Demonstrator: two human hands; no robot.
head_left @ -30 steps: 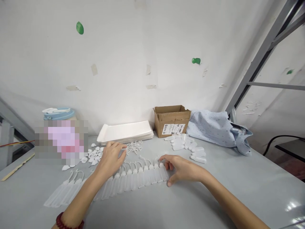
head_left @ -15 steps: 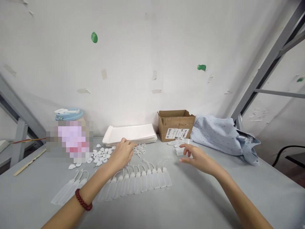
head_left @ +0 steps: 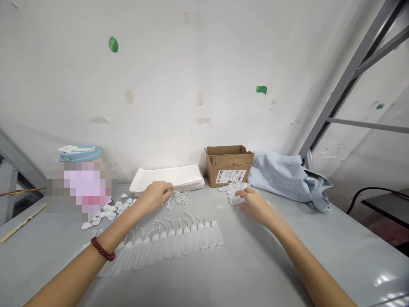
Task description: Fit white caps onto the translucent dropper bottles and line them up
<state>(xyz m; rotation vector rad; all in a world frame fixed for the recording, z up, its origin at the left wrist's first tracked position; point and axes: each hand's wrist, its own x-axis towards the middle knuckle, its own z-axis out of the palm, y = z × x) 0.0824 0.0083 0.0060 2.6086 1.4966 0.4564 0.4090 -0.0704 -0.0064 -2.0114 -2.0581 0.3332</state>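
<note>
My left hand point(head_left: 157, 196) is at the left edge of a small heap of white cords point(head_left: 177, 199), its fingers pinched on a cord. A red bead bracelet is on that wrist. At the right, my right hand point(head_left: 254, 205) has its fingers apart at clear plastic pieces point(head_left: 238, 194); whether it grips one cannot be made out. A row of translucent flat tubes point(head_left: 169, 244) with white cords at their tops lies in front, partly hidden by my left forearm. Small white caps point(head_left: 110, 210) are scattered left of my left hand.
A stack of white envelopes point(head_left: 169, 177) and an open cardboard box point(head_left: 228, 168) stand by the wall. Blue patterned cloth point(head_left: 279, 177) lies right of the box. At the left are a blue-lidded container point(head_left: 79, 153) and a wooden stick point(head_left: 22, 223).
The view has shifted a little to the right. My left hand has moved to the left side of the cord heap. My right hand has reached onto the clear plastic pieces.
</note>
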